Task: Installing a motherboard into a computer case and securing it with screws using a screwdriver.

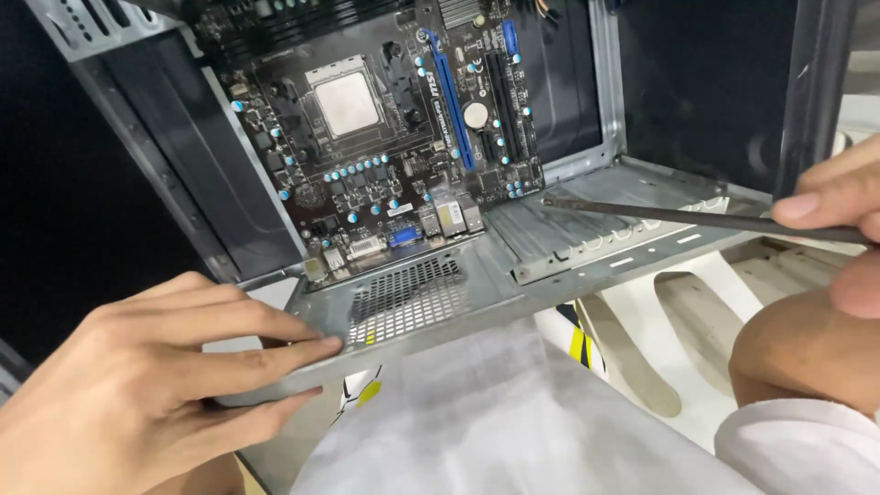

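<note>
An open metal computer case (477, 284) lies tilted in front of me, with a dark motherboard (385, 137) mounted inside and a square silver processor (346, 103) near its top. My left hand (137, 385) grips the case's lower left rear edge, fingers pressed on the grey metal by the perforated vent (408, 293). My right hand (839, 211) at the right edge holds a long thin dark screwdriver (678, 216). Its tip reaches the case floor just right of the motherboard's lower corner.
A white plastic chair (642, 339) shows under the case at the right. Pale grey cloth (495, 422) covers my lap at the bottom centre. My knee (807, 353) and a white sleeve edge (797, 449) are at the lower right. Dark case panels rise behind.
</note>
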